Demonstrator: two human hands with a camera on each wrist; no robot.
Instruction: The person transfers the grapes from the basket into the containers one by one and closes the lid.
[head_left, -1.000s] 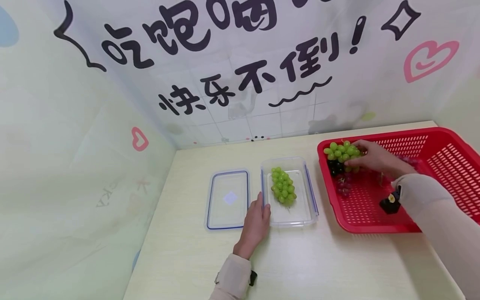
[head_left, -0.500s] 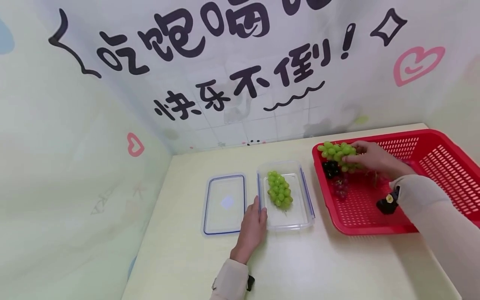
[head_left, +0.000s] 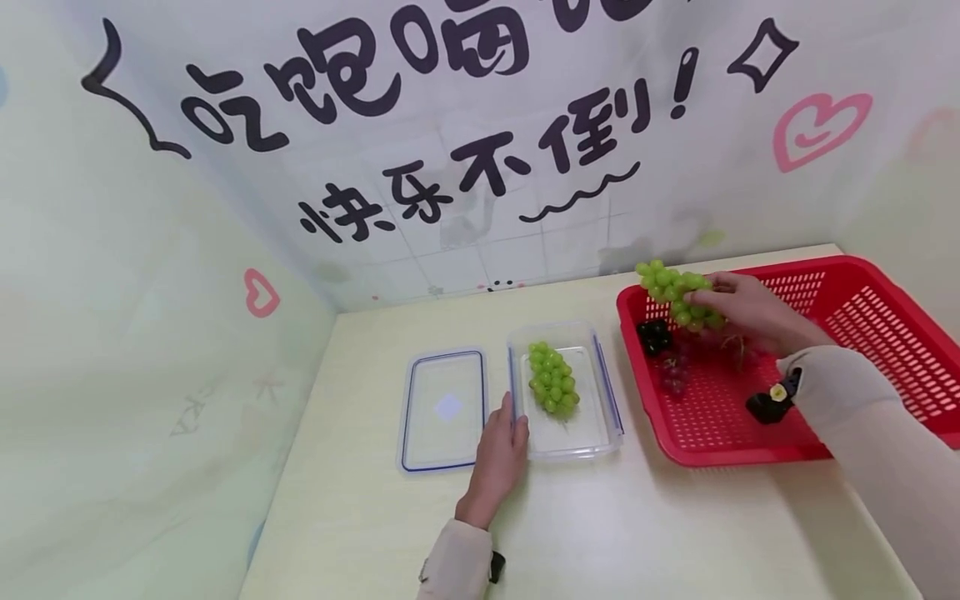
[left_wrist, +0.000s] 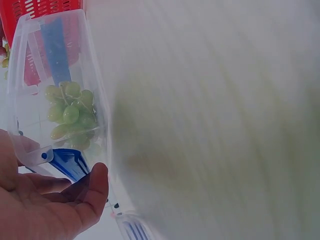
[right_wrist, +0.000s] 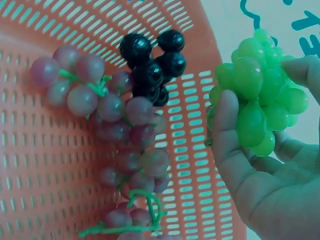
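Note:
In the head view my right hand (head_left: 746,304) grips a bunch of green grapes (head_left: 678,293) above the back left of the red basket (head_left: 675,450). Its thumb and fingers curl round the grapes (right_wrist: 252,95) in the right wrist view. My left hand (head_left: 497,458) rests along the left side of a clear plastic container (head_left: 573,454), relaxed fingers by its blue clip (left_wrist: 70,162). Inside that container lies another bunch of green grapes (head_left: 553,379). Red-purple grapes (right_wrist: 132,130) and black grapes (right_wrist: 150,65) lie in the basket.
A clear lid with a blue seal (head_left: 444,408) lies on the pale table (head_left: 600,533) left of the container. Behind the table hangs a printed backdrop (head_left: 450,233). The basket takes up the table's right side.
My right hand has lifted the green grapes from inside the basket to above its back left rim. The left hand stays beside the container. The head view has shifted slightly.

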